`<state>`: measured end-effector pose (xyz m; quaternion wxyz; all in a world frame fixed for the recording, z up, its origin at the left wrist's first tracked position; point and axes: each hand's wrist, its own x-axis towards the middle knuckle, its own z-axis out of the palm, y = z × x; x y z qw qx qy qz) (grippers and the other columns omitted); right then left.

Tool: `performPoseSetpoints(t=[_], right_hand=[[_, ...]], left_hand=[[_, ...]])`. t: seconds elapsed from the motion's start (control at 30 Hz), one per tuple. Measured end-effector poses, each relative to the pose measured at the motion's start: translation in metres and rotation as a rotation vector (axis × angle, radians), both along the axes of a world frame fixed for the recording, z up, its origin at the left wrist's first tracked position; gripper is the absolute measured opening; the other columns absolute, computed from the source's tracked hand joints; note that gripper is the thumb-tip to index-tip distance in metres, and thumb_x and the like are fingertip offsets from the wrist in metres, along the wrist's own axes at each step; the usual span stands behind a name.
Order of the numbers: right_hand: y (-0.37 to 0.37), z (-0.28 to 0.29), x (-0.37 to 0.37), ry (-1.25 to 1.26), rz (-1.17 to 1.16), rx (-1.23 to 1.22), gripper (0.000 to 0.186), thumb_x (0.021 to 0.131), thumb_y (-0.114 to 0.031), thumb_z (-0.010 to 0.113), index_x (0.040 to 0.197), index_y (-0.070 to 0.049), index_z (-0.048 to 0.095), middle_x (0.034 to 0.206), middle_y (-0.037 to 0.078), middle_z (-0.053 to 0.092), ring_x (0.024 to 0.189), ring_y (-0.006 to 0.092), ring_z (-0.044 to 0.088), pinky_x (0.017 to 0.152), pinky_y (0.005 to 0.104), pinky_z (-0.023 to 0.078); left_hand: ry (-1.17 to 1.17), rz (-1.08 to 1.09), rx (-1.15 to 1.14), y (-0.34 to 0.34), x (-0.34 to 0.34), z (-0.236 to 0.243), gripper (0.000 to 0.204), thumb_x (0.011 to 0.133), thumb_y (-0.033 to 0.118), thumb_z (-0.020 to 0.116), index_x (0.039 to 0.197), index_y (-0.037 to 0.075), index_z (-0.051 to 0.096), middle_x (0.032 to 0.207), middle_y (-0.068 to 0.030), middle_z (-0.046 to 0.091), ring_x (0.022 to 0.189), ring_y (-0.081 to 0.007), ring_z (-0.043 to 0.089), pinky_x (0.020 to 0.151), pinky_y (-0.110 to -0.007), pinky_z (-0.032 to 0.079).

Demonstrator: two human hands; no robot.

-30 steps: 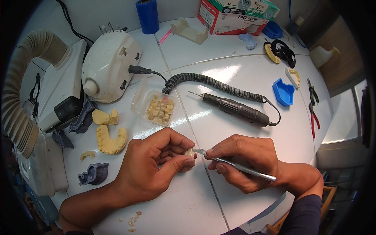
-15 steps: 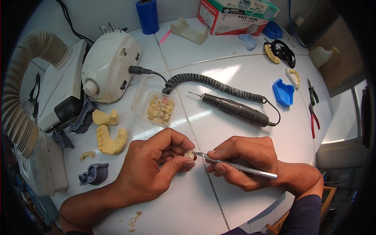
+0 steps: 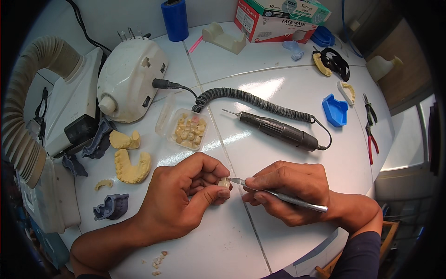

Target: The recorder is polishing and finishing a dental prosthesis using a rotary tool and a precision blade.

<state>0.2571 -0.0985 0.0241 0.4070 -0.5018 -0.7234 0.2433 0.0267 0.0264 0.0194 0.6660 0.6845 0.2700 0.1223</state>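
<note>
Between thumb and fingertips, my left hand (image 3: pixel 179 193) pinches a small cream-coloured tooth crown (image 3: pixel 224 183). My right hand (image 3: pixel 295 188) grips a scalpel-like metal knife (image 3: pixel 302 202) as one holds a pen, its blade reaching the crown's upper right edge. Fingers hide part of the crown. Beyond my left hand stands a clear plastic box (image 3: pixel 182 145) with its lid swung back and several tooth crowns (image 3: pixel 189 129) inside. Small pale fragments (image 3: pixel 157 266) lie on the table near my left forearm.
A dark rotary handpiece (image 3: pixel 278 131) with a coiled cord lies beyond my right hand. Yellow dental casts (image 3: pixel 132 166) and grey moulds (image 3: pixel 111 207) sit at the left, below a white control unit (image 3: pixel 132 79). Blue mould (image 3: pixel 335 110) and red-handled pliers (image 3: pixel 372 142) lie at the right.
The knife and my right hand have shifted very slightly left, the blade still at the crown. My left hand keeps its place.
</note>
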Motion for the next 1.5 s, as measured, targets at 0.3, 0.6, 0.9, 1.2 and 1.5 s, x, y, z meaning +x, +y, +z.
performPoseSetpoints(t=[0.3, 0.6, 0.9, 1.2, 1.5], right_hand=[[0.006, 0.001, 0.013, 0.025, 0.018, 0.206, 0.024, 0.089, 0.011, 0.079, 0.109, 0.000, 0.071, 0.081, 0.010, 0.076, 0.078, 0.0187, 0.075, 0.070, 0.0294, 0.061], [0.001, -0.009, 0.025, 0.801, 0.158, -0.295, 0.058, 0.107, -0.012, 0.060, 0.159, 0.010, 0.047, 0.147, 0.028, 0.064, 0.122, 0.0325, 0.075, 0.092, 0.0375, 0.066], [0.002, 0.001, 0.033, 1.210, 0.359, -0.484, 0.080, 0.099, -0.025, 0.069, 0.161, 0.015, 0.040, 0.153, 0.041, 0.054, 0.126, 0.0423, 0.072, 0.094, 0.0418, 0.067], [-0.002, 0.002, 0.022, 0.997, 0.164, -0.505, 0.037, 0.111, -0.010, 0.062, 0.144, 0.006, 0.052, 0.136, 0.034, 0.068, 0.104, 0.0275, 0.079, 0.074, 0.0319, 0.066], [-0.013, 0.006, 0.002, 0.908, 0.318, -0.804, 0.031, 0.116, -0.016, 0.058, 0.140, 0.003, 0.056, 0.110, 0.014, 0.075, 0.080, 0.0102, 0.067, 0.070, 0.0242, 0.051]], left_hand=[[-0.149, 0.168, -0.066, -0.004, -0.001, -0.013, 0.017, 0.106, -0.004, 0.064, 0.118, -0.004, 0.051, 0.110, -0.0164, 0.073, 0.100, -0.0151, 0.076, 0.087, -0.027, 0.063], [-0.096, -0.043, 0.110, 0.001, -0.010, -0.011, 0.009, 0.111, 0.009, 0.048, 0.114, 0.005, 0.055, 0.097, -0.0032, 0.061, 0.079, -0.0074, 0.054, 0.071, -0.024, 0.045], [-0.138, -0.020, 0.162, -0.004, -0.012, -0.001, 0.019, 0.113, 0.020, 0.054, 0.106, 0.002, 0.059, 0.072, 0.0005, 0.056, 0.063, -0.0060, 0.046, 0.059, -0.028, 0.038], [-0.058, -0.065, 0.292, -0.003, -0.013, -0.004, 0.025, 0.111, 0.023, 0.068, 0.098, 0.004, 0.058, 0.074, 0.0043, 0.055, 0.064, -0.0037, 0.042, 0.058, -0.024, 0.035], [-0.236, 0.014, 0.218, -0.007, -0.011, -0.013, 0.027, 0.096, 0.012, 0.088, 0.119, 0.004, 0.076, 0.058, 0.0111, 0.039, 0.054, -0.0013, 0.028, 0.053, -0.025, 0.023]])
